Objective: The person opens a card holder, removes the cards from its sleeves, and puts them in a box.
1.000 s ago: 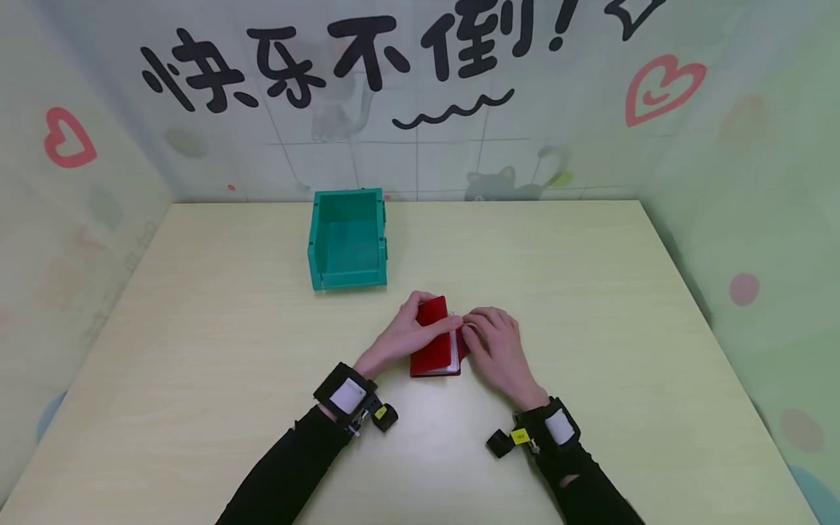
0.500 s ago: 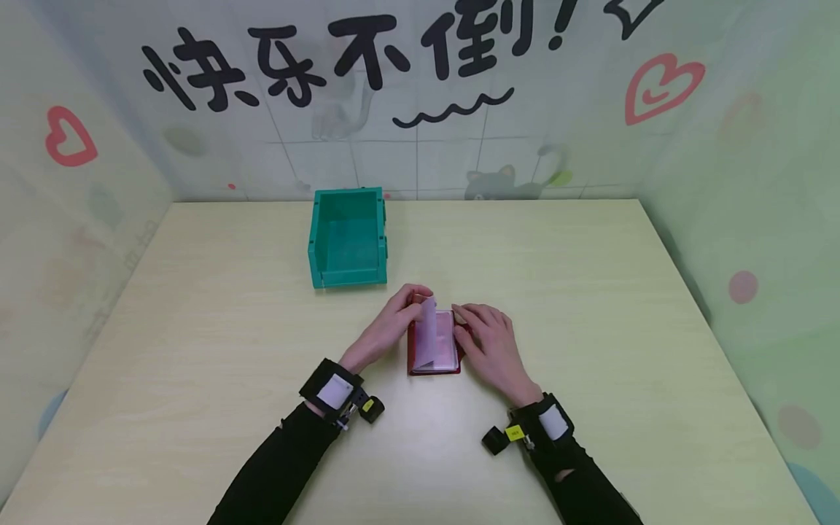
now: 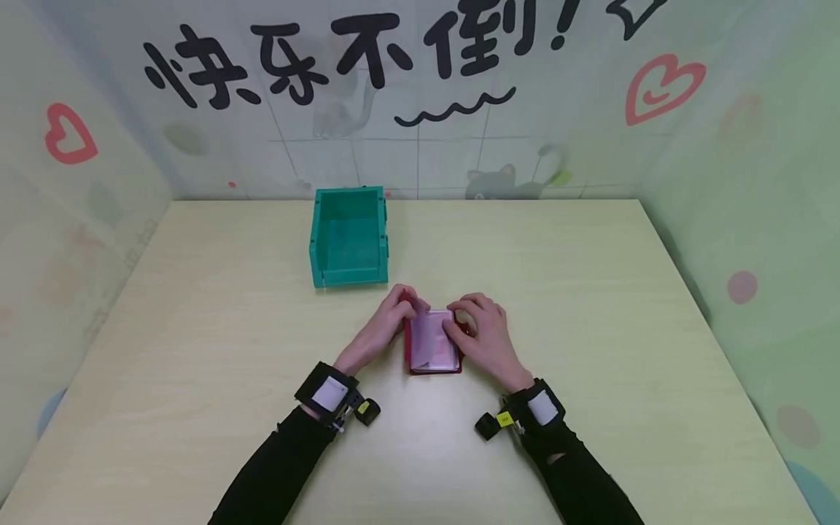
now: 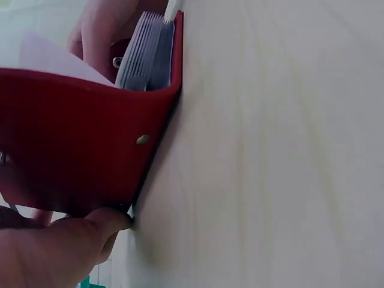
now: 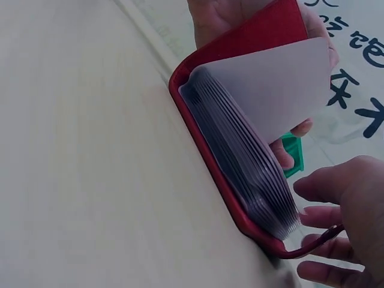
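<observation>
Both hands hold a red card holder (image 3: 433, 346) open on the table (image 3: 590, 328). Left hand (image 3: 383, 324) grips the lifted cover, and right hand (image 3: 482, 339) presses curled fingers on the clear sleeves. Beyond the left hand sits a green bin (image 3: 348, 237).

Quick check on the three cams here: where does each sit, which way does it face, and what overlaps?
Head: above the table, facing forward and down; shows both sleeves, the left hand, the right hand, the red card holder and the green bin.
Left wrist: at table level, facing the holder's raised red cover; a thumb shows.
Right wrist: low, facing the holder's open sleeves; fingers show.
Shared: the card holder appears in all three.
</observation>
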Tool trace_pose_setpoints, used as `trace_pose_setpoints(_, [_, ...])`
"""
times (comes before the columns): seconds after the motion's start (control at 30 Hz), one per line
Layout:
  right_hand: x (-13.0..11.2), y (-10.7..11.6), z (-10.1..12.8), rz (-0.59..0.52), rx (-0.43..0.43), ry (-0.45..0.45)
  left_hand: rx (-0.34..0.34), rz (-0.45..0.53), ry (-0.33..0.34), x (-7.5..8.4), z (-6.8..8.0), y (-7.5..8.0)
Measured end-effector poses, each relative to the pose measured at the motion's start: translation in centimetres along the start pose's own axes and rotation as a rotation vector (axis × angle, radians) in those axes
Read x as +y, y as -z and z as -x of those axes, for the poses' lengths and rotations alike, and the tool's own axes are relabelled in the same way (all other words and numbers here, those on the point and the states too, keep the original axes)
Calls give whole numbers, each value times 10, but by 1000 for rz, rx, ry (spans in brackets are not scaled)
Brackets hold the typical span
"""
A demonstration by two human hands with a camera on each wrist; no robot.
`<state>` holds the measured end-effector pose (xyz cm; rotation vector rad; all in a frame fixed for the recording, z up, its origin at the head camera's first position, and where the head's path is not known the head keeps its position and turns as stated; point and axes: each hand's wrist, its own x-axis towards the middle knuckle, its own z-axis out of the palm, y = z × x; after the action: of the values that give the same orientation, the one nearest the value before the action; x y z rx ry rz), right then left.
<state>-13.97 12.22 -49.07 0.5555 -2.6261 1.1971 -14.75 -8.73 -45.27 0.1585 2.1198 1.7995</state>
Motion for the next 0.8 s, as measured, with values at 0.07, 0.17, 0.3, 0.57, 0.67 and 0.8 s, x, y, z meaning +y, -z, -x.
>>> trace_pose_setpoints(0.07, [-1, 0, -2, -33, -1, -17, 4, 4, 2, -1, 1, 1])
trace_pose_setpoints(0.17, [-4, 1, -4, -115, -10, -55, 17, -19, -4, -2, 2, 1])
trace_pose_setpoints(0.3, [-10, 0, -4, -202, -28, -115, 24, -18, -44, -5, 3, 5])
trace_pose_setpoints(0.57, [-10, -5, 0, -202, 0, -24, 9, -191, -95, -14, 16, 30])
trace_pose_setpoints(0.67, [-7, -6, 1, -231, 3, 20, 59, -381, -163, -14, 19, 35])
trace_pose_setpoints(0.8, [-6, -6, 2, -251, -41, 27, 139, -653, -213, -12, 22, 36])
